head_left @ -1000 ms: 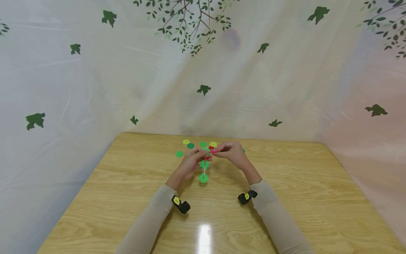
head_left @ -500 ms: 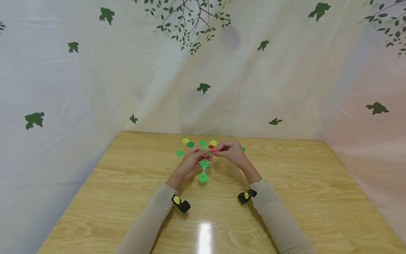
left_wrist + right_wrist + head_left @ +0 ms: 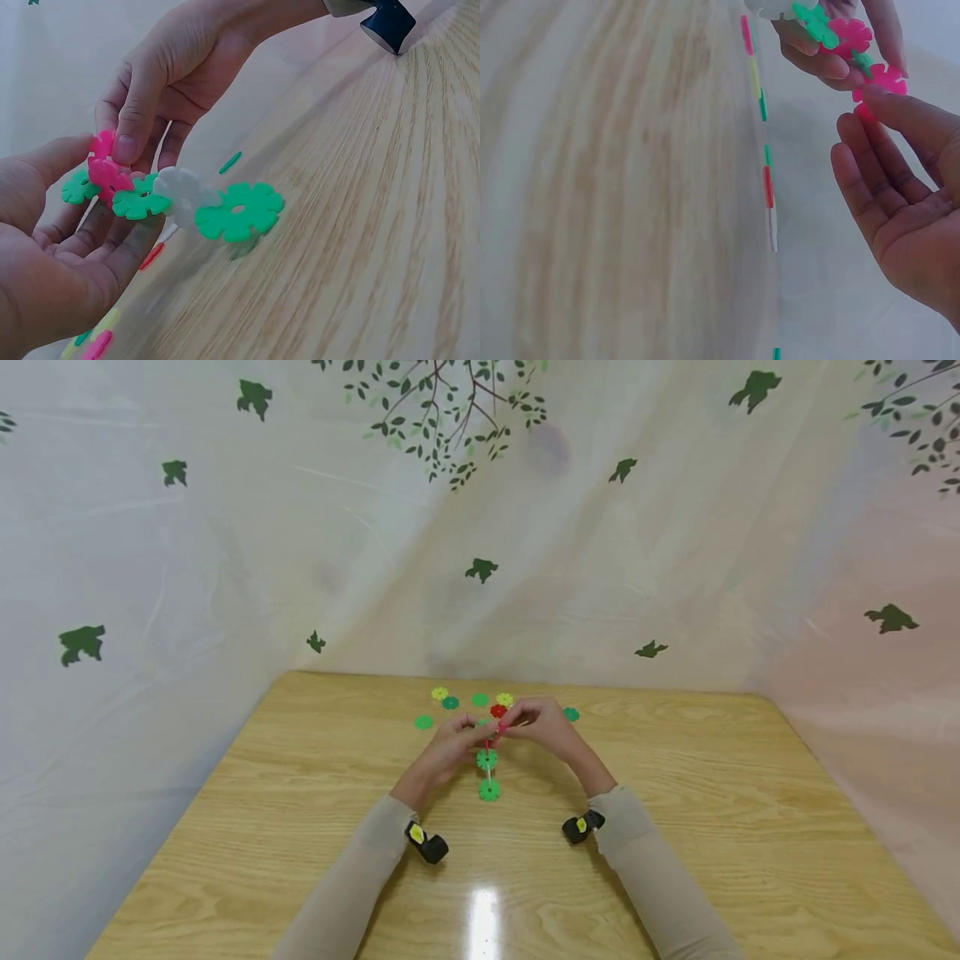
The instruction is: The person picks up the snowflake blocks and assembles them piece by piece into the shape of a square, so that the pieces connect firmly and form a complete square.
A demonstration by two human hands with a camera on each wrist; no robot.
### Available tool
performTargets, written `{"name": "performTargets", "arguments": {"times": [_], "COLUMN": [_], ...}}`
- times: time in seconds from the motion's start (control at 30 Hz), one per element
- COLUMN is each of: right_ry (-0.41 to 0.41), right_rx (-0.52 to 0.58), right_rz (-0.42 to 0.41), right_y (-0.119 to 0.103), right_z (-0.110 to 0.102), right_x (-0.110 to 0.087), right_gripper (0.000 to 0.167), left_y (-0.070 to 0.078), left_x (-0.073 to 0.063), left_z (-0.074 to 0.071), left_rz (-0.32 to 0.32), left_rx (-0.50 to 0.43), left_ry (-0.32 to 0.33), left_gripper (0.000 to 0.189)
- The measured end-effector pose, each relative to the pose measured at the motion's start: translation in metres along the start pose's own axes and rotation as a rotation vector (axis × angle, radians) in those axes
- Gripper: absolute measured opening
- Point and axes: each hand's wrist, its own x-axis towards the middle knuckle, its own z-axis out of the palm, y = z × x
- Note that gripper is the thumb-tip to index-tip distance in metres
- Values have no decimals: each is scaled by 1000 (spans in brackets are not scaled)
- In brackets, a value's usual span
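Left hand (image 3: 450,748), right hand (image 3: 549,723) hold scalloped disc chain (image 3: 182,196); grained table (image 3: 720,777).

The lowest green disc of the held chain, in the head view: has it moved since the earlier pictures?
Yes: the lowest green disc has moved slightly down and right in the picture, judged against the left yellow disc.
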Motion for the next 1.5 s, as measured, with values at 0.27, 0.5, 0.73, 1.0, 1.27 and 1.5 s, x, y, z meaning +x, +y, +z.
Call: {"name": "performTargets", "arguments": {"times": [0.27,0.5,0.73,1.0,1.27,1.5], "right_ry": [-66,-93,-36,-56,-45,-63], "right_rx": [-96,-187,-331,-439,-488,-469], "right_rz": [72,99,170,267,364,350], "right_y": [-7,-19,-14,5,26,35], "right_z": [-4,-38,-82,-108,-110,-108], "right_x": [1,2,2,-3,0,1], "right_gripper": [10,20,19,25,34,33], "left_y": [0,0,0,-3,-5,-3], "left_x": [-2,-1,-1,-1,0,-2], "left_z": [1,1,0,-1,-1,1], "left_rz": [7,15,36,48,28,22], "left_rx": [-17,-36,-27,14,21,37], "left_ry": [-3,10,-1,-22,-21,-2], "left_gripper": [9,7,5,14,22,21]}}
